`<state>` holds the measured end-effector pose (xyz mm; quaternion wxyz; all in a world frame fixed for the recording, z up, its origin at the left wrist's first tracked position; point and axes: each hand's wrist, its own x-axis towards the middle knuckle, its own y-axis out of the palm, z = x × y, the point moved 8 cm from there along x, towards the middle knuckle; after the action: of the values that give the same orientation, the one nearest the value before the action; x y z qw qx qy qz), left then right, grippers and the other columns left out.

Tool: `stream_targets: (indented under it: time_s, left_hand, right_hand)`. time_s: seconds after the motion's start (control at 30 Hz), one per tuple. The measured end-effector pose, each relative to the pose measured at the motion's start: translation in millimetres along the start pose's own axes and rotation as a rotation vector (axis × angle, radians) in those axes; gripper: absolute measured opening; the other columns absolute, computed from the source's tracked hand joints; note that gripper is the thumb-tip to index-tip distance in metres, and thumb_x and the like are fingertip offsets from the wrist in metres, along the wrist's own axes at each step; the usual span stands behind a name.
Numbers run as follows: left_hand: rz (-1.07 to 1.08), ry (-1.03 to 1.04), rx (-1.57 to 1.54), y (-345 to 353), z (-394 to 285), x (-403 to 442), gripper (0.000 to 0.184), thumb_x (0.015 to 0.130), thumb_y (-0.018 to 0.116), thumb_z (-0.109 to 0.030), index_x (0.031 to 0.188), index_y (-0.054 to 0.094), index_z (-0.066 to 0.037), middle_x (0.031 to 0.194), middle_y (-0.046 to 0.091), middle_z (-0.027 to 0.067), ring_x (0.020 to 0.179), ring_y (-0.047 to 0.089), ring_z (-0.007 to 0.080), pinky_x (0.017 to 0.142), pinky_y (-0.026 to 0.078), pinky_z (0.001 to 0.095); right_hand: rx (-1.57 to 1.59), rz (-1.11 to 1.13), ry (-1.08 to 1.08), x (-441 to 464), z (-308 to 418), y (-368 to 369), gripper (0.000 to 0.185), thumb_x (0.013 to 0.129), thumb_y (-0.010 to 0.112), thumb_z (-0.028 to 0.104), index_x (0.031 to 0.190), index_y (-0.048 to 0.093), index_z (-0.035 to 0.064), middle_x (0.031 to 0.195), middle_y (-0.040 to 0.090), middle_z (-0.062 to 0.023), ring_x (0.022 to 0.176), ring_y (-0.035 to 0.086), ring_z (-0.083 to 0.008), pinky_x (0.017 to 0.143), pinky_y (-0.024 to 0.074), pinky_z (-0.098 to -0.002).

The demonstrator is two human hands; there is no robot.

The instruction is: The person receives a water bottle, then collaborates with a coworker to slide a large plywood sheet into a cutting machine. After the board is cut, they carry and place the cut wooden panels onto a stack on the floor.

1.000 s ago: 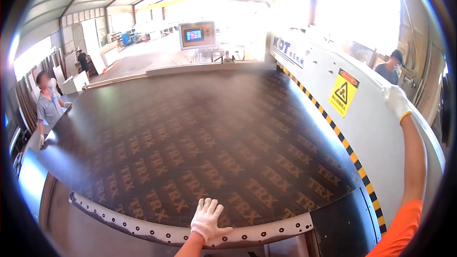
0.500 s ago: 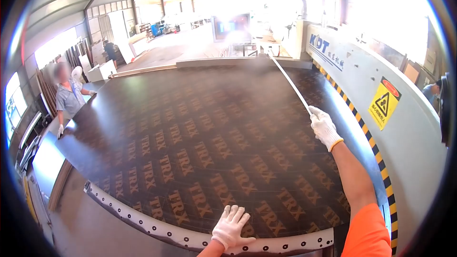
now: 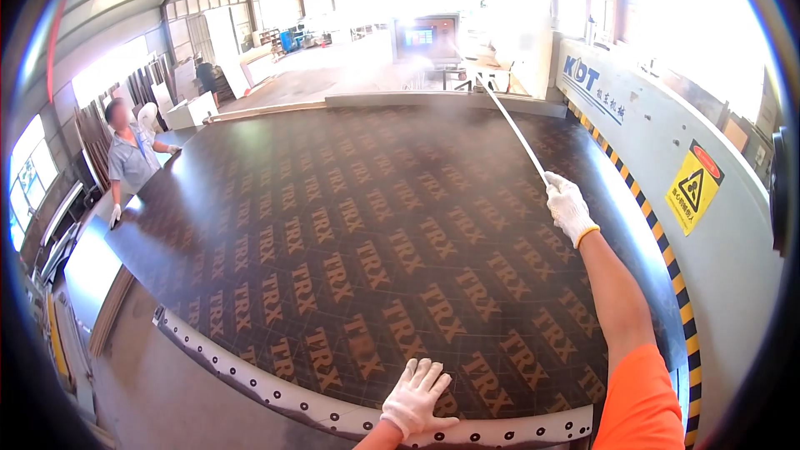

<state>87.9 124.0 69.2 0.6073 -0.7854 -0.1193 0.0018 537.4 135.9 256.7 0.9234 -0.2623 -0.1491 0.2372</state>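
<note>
A large dark brown board (image 3: 350,225) printed with repeated orange "TRX" lettering spreads before me. My left hand (image 3: 417,400), in a white glove, lies on its near edge with fingers stretched out flat, just above a pale metal ledge (image 3: 317,407) dotted with round holes. My right hand (image 3: 570,210), gloved too, is closed around the near end of a long thin white rod (image 3: 521,135). That rod reaches away over the right part of the board toward its far edge, where haze blurs its tip.
Along the right runs a grey machine beam (image 3: 650,129) with a yellow warning sign (image 3: 694,187) and a black-and-yellow striped edge (image 3: 658,258). A co-worker (image 3: 132,154) touches the board's left side with gloved hands. Beyond the far fence (image 3: 442,102) stands a control screen (image 3: 423,37).
The view has turned slightly left, so the surroundings sit farther right. My left hand stays flat on the board, and my right hand keeps its grip on the rod.
</note>
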Motion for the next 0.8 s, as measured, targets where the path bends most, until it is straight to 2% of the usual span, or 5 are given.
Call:
stream_targets:
  time_s: [0.23, 0.33, 0.43, 0.53, 0.8]
  left_hand:
    - [-0.013, 0.0, 0.009, 2.4, 0.3, -2.2, 0.094, 0.083, 0.072, -0.074, 0.145, 0.059, -0.005, 0.155, 0.051, 0.0232, 0.151, 0.04, 0.0464, 0.128, 0.026, 0.0629]
    - [-0.005, -0.005, 0.01, 3.2, 0.1, -2.3, 0.095, 0.083, 0.071, -0.075, 0.146, 0.059, -0.005, 0.156, 0.051, 0.0234, 0.152, 0.039, 0.0465, 0.128, 0.025, 0.0625]
    - [0.016, -0.005, 0.023, 3.4, -0.6, -1.8, 0.096, 0.084, 0.07, -0.076, 0.147, 0.058, -0.005, 0.156, 0.05, 0.0235, 0.153, 0.038, 0.0465, 0.129, 0.024, 0.0623]
    - [0.01, -0.003, 0.039, 1.9, -0.9, -3.3, 0.095, 0.084, 0.069, -0.076, 0.147, 0.058, -0.005, 0.156, 0.05, 0.0232, 0.152, 0.038, 0.0464, 0.129, 0.023, 0.0622]
    - [-0.012, 0.008, 0.05, 3.6, -4.3, -5.2, 0.096, 0.08, 0.073, -0.076, 0.143, 0.061, -0.005, 0.151, 0.052, 0.0236, 0.151, 0.039, 0.0468, 0.128, 0.024, 0.0631]
  right_hand:
    - [-0.288, -0.069, -0.277, 16.9, -8.6, 13.5, 0.043, 0.109, 0.052, 0.016, 0.149, 0.061, 0.0055, 0.145, 0.067, -0.0202, 0.131, 0.065, -0.0347, 0.112, 0.0502, -0.0375]
    - [-0.475, -0.184, -0.443, 16.2, -5.9, 19.6, 0.041, 0.107, 0.052, 0.018, 0.146, 0.064, 0.0083, 0.119, 0.077, -0.0199, 0.107, 0.076, -0.0395, 0.094, 0.0598, -0.0479]
    - [-0.785, 0.012, -0.107, -2.0, 20.8, 23.2, 0.042, 0.107, 0.053, 0.019, 0.147, 0.059, 0.011, 0.12, 0.077, -0.0196, 0.114, 0.073, -0.0395, 0.1, 0.0579, -0.0458]
    - [-0.843, -0.025, -0.145, 4.5, 24.5, 25.5, 0.039, 0.105, 0.052, 0.017, 0.142, 0.063, 0.0125, 0.115, 0.078, -0.0191, 0.106, 0.075, -0.0402, 0.095, 0.0597, -0.0487]
    - [-0.359, -0.183, -0.31, -36.6, 49.3, -105.1, 0.04, 0.1, 0.056, 0.019, 0.131, 0.073, 0.0018, 0.127, 0.075, -0.0214, 0.118, 0.071, -0.0387, 0.106, 0.0527, -0.0407]
